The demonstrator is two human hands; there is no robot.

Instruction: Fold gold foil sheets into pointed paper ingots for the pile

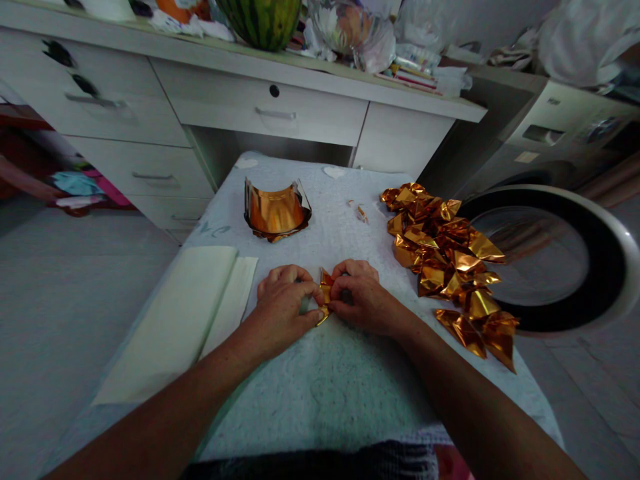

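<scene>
Between my two hands, low over the cloth-covered table (310, 380), is a small piece of gold foil paper (326, 293). My left hand (286, 297) pinches its left edge with thumb and fingers. On the other side my right hand (361, 293) has its fingers closed on the foil too. A curled stack of gold foil sheets (277, 208) stands beyond my left hand. To the right lies a pile of folded gold foil pieces (440, 247), with more bow-like pieces (475, 330) at its near end.
Pale paper sheets (170, 313) lie at the left of the table. Small scraps (361, 213) rest near the middle. White drawers (260, 110) stand behind, with a watermelon (263, 20) on top. At right, the open round door (615, 260) of a washing machine (530, 127) reaches the table's edge.
</scene>
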